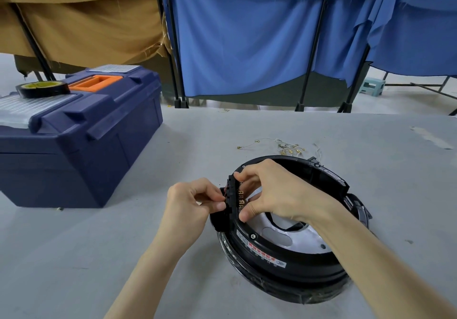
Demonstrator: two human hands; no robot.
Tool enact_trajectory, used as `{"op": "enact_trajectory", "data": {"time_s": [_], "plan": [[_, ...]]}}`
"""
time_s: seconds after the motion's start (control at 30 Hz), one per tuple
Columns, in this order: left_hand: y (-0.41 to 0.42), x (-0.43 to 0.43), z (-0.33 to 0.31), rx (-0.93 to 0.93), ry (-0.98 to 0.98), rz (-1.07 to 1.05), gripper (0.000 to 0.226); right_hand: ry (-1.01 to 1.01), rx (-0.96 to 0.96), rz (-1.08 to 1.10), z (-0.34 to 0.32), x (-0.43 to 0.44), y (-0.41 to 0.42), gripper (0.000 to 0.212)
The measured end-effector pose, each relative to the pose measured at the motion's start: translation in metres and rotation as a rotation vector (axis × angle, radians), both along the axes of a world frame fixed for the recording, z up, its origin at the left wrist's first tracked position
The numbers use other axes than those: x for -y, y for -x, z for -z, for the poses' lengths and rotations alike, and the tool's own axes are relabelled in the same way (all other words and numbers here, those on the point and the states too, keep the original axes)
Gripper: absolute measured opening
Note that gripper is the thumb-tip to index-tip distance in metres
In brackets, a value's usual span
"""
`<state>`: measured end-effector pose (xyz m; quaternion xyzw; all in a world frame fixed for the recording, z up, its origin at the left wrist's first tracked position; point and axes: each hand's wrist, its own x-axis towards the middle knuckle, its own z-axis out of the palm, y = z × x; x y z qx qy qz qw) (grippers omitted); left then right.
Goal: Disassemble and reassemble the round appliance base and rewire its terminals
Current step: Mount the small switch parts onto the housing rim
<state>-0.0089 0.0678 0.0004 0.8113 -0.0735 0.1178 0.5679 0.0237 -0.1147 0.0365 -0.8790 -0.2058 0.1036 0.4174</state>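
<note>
Black plastic forms the round appliance base (309,269), which lies flat on a grey table (74,257) just below and to the right of both hands, its open centre showing a silver metal plate (296,239). At the base's left rim, between the 2 hands, a narrow black terminal block (231,195) stands upright, with a row of small brass terminals (241,203) on the side facing the right hand. The left hand (190,202) pinches the block from the left, thumb and curled fingers pressed against it. The right hand (277,190) reaches across the base and grasps the same block from the right, a fingertip on its top end and the thumb near its lower end. Just beyond the right hand, past the far rim of the base, a small tangle of thin pale wires (284,146) with brass ends lies on the table. Well to the left of the left hand sits a dark blue toolbox (79,145) with an orange handle, and a roll of black tape (42,88) rests on its lid. Far beyond both hands hang a blue curtain (247,41) and, left of it, a tan cloth (86,17).
</note>
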Motion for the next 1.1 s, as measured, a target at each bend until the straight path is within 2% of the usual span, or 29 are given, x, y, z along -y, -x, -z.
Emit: {"op": "enact_trajectory", "data": {"time_s": [0.17,0.3,0.37,0.43,0.57,0.67,0.73,0.83,0.97,1.1], "plan": [[-0.003,-0.004,0.001,-0.011,0.003,0.023,0.029,0.045,-0.005,0.027,-0.001,-0.001,0.001,0.069],[-0.007,-0.01,-0.001,-0.085,0.072,0.056,0.018,0.092,0.006,-0.014,-0.009,0.003,0.004,0.073],[-0.007,-0.006,-0.001,-0.073,0.121,-0.021,0.015,0.125,0.036,-0.011,-0.015,0.007,0.004,0.066],[-0.005,0.002,-0.001,-0.035,0.155,-0.099,0.028,0.095,0.077,0.037,-0.021,0.015,0.001,0.046],[0.001,0.022,-0.001,-0.027,0.171,-0.004,0.03,0.008,0.204,0.318,-0.026,0.055,-0.025,0.007],[0.003,0.032,0.004,0.015,0.094,0.042,0.03,0.007,0.254,0.615,-0.013,0.104,-0.049,0.009],[0.003,0.034,0.006,0.043,0.074,0.031,0.034,0.086,0.21,0.718,0.006,0.13,-0.058,0.013],[0.001,0.033,0.007,0.072,0.075,0.018,0.034,0.17,0.089,0.743,0.034,0.143,-0.064,0.023],[0.0,0.032,0.008,0.084,0.096,0.037,0.032,0.208,0.079,0.746,0.047,0.142,-0.072,0.032],[-0.001,0.031,0.01,0.078,0.107,0.049,0.03,0.213,0.068,0.782,0.051,0.144,-0.076,0.023]]}}
